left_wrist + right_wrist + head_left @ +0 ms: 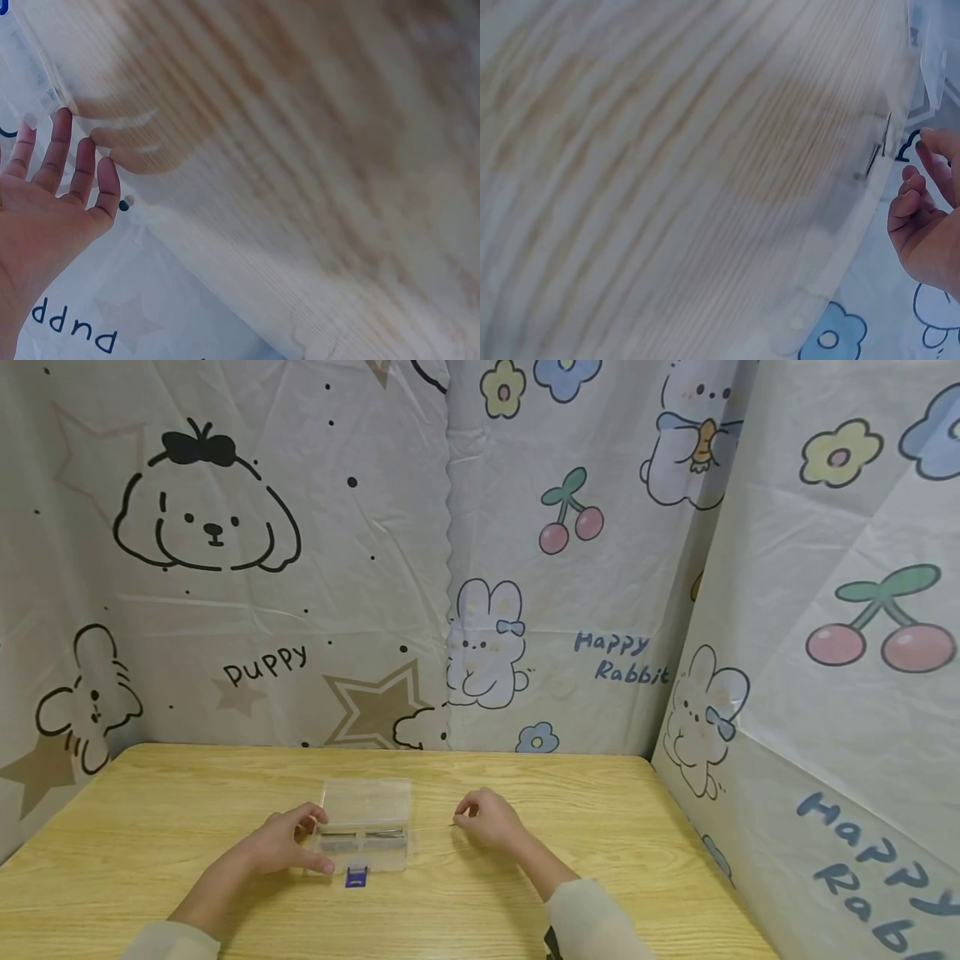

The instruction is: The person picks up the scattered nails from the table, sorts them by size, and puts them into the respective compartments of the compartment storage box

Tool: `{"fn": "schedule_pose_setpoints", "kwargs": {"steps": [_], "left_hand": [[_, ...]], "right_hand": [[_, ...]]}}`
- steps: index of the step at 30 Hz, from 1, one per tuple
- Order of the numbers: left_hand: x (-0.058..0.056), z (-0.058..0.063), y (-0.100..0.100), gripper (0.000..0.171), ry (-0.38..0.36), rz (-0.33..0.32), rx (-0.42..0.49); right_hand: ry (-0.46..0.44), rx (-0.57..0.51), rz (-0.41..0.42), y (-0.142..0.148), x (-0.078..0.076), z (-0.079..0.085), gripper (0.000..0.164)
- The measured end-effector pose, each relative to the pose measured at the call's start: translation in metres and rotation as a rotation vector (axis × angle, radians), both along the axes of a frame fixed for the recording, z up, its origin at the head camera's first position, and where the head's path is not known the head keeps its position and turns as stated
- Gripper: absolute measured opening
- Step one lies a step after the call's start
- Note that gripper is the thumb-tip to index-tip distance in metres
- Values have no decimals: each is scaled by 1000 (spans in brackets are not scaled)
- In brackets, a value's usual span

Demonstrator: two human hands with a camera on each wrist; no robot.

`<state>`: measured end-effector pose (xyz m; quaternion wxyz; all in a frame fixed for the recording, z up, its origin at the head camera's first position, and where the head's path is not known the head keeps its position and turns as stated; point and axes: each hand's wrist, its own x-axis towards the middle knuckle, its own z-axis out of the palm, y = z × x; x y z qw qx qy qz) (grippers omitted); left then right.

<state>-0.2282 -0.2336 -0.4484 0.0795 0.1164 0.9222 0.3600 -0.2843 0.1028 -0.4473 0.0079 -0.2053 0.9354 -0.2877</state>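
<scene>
A clear plastic box (363, 847) with its lid (367, 799) up stands on the table. Thin metal pieces (384, 833) lie in its compartments. On the front is a purple clasp (356, 877). My left hand (285, 843) rests on the box's left side, fingers at the back and thumb at the front. To the right of the box, my right hand (489, 818) has curled fingers, with the tip of a thin piece showing at them. The right wrist view shows thin metal pins (886, 135) just off those fingertips; whether one is pinched is unclear.
The wood-grain table (255, 910) reaches back to a printed cloth (360, 610). Another cloth (847, 710) hangs along the right side. A small dark object (552, 943) shows beside the right sleeve at the front.
</scene>
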Motion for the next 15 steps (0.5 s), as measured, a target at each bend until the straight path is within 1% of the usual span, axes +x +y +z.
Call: {"fn": "schedule_pose_setpoints", "kwargs": {"steps": [3,9,15], "left_hand": [[0,0,-1,67,6,-11,-2],[-1,-2,0,68,-11,15,-4],[-2,-3,-1,68,-14,11,-7]], "right_hand": [[11,8,-11,8,-2,-3,10],[35,14,-12,20,-3,-7,9],[32,19,-20,29,-1,-9,8]]}}
